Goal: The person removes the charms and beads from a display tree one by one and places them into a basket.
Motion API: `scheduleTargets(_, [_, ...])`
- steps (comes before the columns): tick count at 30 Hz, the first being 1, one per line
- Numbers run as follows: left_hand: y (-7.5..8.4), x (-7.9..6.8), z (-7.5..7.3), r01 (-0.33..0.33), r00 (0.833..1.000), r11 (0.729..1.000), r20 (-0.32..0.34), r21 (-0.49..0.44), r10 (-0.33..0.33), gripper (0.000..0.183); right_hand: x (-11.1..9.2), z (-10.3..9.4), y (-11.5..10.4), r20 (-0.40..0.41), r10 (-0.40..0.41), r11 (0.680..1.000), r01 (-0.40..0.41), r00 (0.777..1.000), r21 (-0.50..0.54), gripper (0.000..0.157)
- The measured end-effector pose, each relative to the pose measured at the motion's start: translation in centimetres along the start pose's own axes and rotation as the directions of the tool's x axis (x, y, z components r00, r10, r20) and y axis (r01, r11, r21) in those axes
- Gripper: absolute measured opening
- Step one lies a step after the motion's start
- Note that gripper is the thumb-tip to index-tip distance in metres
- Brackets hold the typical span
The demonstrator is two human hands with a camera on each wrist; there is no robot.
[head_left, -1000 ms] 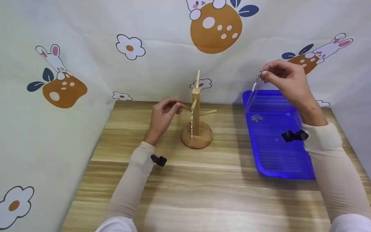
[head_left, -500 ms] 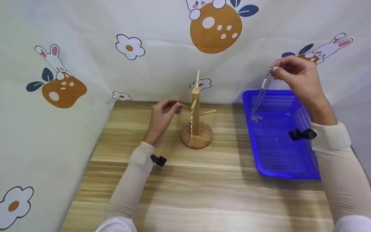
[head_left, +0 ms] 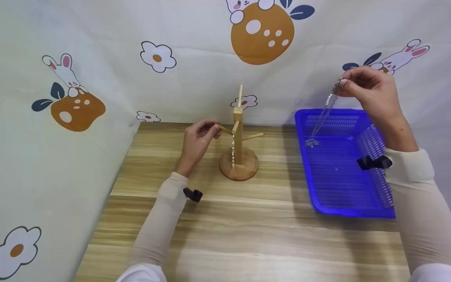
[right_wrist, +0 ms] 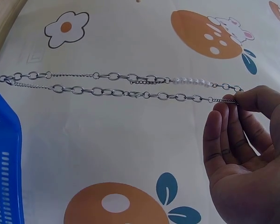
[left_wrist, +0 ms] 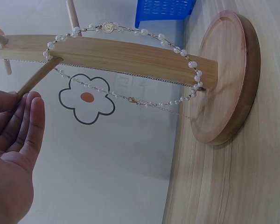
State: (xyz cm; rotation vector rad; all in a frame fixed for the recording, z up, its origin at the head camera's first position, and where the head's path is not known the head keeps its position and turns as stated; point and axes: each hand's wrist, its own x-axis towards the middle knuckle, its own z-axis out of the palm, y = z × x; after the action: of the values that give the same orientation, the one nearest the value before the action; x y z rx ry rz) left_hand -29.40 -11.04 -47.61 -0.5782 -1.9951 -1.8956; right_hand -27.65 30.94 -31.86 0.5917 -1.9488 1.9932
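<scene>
A wooden jewelry stand (head_left: 239, 145) with several pegs and a round base stands on the table. My left hand (head_left: 198, 147) pinches the end of one peg (left_wrist: 39, 76) between thumb and fingers. From that peg hangs a pearl-bead necklace (left_wrist: 192, 65) with a small round medallion, seen in the left wrist view. My right hand (head_left: 378, 103) is raised over the back of the blue basket, where thumb and fingertips pinch a silver chain necklace (right_wrist: 114, 93). Its large links and short row of white pearls dangle in a long loop.
The blue plastic basket (head_left: 309, 184) sits on the right side of the table. A small heap of silvery chain (head_left: 312, 143) lies in its back left corner. Patterned cloth walls (head_left: 194, 90) close in the wooden tabletop (head_left: 233, 227) at the back and sides.
My right hand has moved right and slightly up, carrying the silver chain necklace from the basket's left rim to above its inside. My left hand has stayed on the peg.
</scene>
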Motion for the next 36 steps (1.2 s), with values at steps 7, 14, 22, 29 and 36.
scheduleTargets(7, [0.0,0.0,0.1,0.004,1.0,1.0,-0.009,-0.011,-0.004,0.017,-0.1,-1.0,0.0,-0.014,-0.006,1.0,0.006,1.0,-0.02,0.011])
scheduleTargets(14, [-0.1,0.0,0.1,0.001,1.0,1.0,-0.016,-0.016,-0.001,0.016,-0.3,-1.7,0.1,-0.071,0.022,1.0,-0.022,0.997,-0.002,0.008])
scheduleTargets(22, [0.0,0.0,0.1,-0.004,1.0,1.0,-0.007,-0.013,0.004,0.018,-0.6,-2.6,0.4,-0.131,0.039,0.996,-0.049,0.991,-0.073,0.011])
scheduleTargets(29, [-0.1,0.0,0.0,-0.006,1.0,1.0,-0.004,-0.015,0.006,0.018,-0.7,-3.4,1.0,-0.138,0.031,0.998,-0.037,0.99,-0.044,0.009])
scheduleTargets(36, [-0.1,0.0,0.0,-0.005,1.0,1.0,-0.008,-0.017,0.005,0.017,-1.2,-4.2,1.3,-0.155,0.068,0.992,-0.082,0.986,-0.091,0.009])
